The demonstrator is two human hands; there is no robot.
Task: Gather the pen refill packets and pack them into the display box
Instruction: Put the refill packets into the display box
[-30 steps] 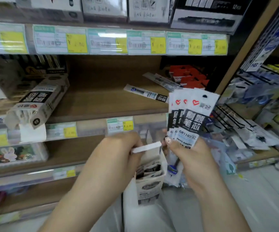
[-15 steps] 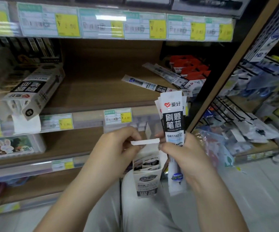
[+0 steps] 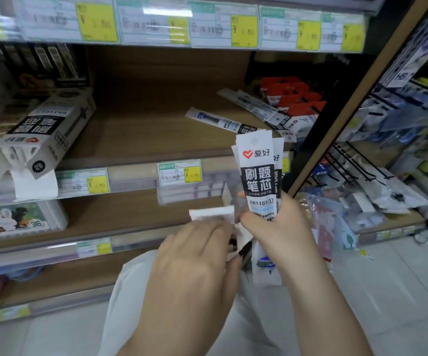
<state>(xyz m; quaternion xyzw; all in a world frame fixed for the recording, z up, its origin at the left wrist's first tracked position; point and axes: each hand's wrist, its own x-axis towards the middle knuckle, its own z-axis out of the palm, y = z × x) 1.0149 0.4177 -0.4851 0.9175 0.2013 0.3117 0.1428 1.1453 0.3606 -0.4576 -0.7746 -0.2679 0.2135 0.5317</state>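
White-and-black refill packets (image 3: pixel 258 176), small stack, upright: we log them clasped at mid-length in right grip (image 3: pixel 282 235), thumb across the front, btm ends hanging below. Left grip (image 3: pixel 197 255) just beside, fingers curled round display box (image 3: pixel 211 212); box mostly hidden, its white flap showing above the knuckles. On shelf (image 3: pixel 143 129) behind we count: loose packets (image 3: pixel 223 122) lying flat, red packs (image 3: pixel 295 98) rear R, second box (image 3: pixel 40 132) on its side at L. Price tags (image 3: pixel 179 173) along shelf edge.
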